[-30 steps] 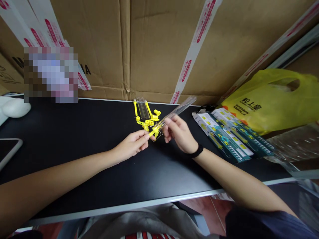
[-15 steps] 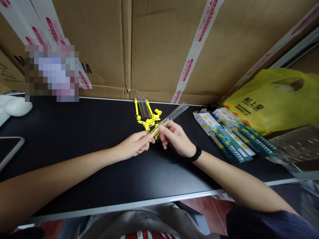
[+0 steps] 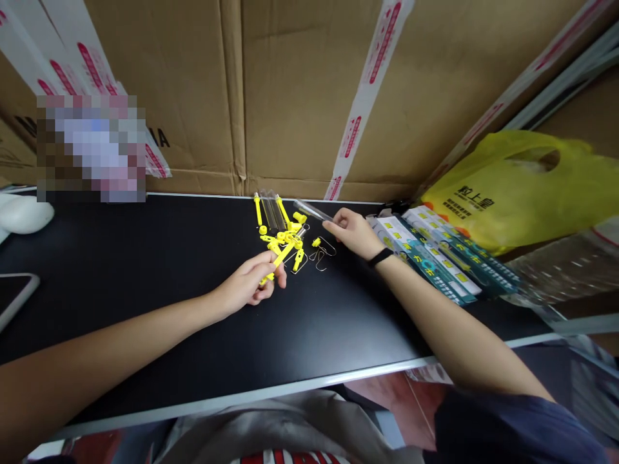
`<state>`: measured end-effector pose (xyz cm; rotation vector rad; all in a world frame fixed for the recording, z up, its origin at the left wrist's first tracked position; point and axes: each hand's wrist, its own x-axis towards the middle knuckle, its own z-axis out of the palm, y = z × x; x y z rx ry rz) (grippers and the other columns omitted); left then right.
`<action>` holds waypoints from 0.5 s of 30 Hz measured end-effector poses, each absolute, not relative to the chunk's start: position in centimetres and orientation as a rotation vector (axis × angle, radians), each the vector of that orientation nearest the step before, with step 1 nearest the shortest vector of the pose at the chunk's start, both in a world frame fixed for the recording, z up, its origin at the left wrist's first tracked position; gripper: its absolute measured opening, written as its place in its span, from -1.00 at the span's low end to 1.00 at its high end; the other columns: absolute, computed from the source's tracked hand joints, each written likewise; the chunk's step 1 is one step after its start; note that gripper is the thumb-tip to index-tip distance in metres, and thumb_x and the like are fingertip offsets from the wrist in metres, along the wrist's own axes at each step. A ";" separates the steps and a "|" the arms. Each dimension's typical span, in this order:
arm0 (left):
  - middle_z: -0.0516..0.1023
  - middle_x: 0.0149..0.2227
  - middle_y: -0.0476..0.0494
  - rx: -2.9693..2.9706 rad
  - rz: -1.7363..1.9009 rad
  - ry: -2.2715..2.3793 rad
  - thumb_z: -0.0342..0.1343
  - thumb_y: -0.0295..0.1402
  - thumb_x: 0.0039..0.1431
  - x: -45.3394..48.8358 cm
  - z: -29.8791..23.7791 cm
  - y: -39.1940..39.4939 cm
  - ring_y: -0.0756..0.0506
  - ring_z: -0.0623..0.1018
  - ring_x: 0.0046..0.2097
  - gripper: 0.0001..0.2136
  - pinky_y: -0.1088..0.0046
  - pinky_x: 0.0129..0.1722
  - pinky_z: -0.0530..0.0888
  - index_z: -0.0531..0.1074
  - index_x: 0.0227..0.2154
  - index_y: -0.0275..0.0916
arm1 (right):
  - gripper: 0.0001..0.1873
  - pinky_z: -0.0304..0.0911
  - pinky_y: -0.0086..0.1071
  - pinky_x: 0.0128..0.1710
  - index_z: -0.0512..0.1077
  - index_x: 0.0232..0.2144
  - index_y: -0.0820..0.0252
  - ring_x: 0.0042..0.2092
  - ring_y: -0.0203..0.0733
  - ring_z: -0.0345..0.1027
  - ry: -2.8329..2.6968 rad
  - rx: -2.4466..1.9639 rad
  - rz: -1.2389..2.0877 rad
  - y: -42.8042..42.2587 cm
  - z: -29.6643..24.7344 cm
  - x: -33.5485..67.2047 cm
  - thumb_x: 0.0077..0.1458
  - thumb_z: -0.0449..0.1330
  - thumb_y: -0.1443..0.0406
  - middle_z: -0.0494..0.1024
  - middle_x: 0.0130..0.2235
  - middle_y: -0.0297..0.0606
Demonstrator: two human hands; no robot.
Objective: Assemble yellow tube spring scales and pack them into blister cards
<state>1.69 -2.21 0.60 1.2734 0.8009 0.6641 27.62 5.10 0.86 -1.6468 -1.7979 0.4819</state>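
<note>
Pinched in my left hand (image 3: 251,281) is a yellow plastic rod (image 3: 284,255) that points up and to the right, over the pile. My right hand (image 3: 355,233) is closed on one end of a clear plastic tube (image 3: 312,210), holding it low above the table to the right. Between the hands lie small yellow plastic parts (image 3: 298,259) and bent metal wire hooks (image 3: 319,258). Behind them, two yellow rods (image 3: 258,211) lie on either side of several clear tubes (image 3: 273,212).
Printed green and white boxes (image 3: 425,258) lie to the right, by a yellow plastic bag (image 3: 522,193). A tall cardboard box (image 3: 300,96) stands along the back edge of the black table (image 3: 159,258). At the left are a phone (image 3: 17,296) and a white rounded object (image 3: 26,214).
The clear tube has come away from the yellow rod. My right hand has carried the tube right and slightly up, while my left hand keeps the rod, uncovering wire hooks between them.
</note>
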 end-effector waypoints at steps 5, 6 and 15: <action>0.40 -0.43 -0.03 1.254 0.641 0.749 0.00 -0.29 0.12 1.5 0.7 -2.4 0.04 0.43 -0.46 -0.85 0.58 -0.56 0.38 0.30 -0.40 -0.28 | -0.70 0.03 -0.39 -0.44 0.26 -0.49 0.14 -0.43 -0.20 0.27 -1.885 -1.893 0.099 5.8 0.2 28.4 0.12 0.10 0.07 0.43 -0.50 -0.28; 0.41 -0.43 -0.03 1.233 0.644 0.732 0.02 -0.31 0.10 1.4 0.7 -2.4 0.03 0.46 -0.41 -0.86 0.52 -0.45 0.45 0.32 -0.38 -0.29 | -0.70 0.01 -0.38 -0.45 0.27 -0.48 0.14 -0.43 -0.19 0.28 -1.892 -1.920 0.071 5.9 0.2 28.4 0.13 0.08 0.06 0.44 -0.49 -0.26; 0.41 -0.53 0.05 1.192 0.716 0.655 0.00 -0.45 -0.06 1.2 0.5 -2.5 0.03 0.40 -0.45 -0.74 0.45 -0.30 0.41 0.32 -0.23 -0.27 | -0.71 0.09 -0.37 -0.42 0.39 -0.32 0.20 -0.37 -0.15 0.32 -1.980 -1.810 0.010 5.4 0.0 27.8 0.15 0.09 0.09 0.46 -0.40 -0.22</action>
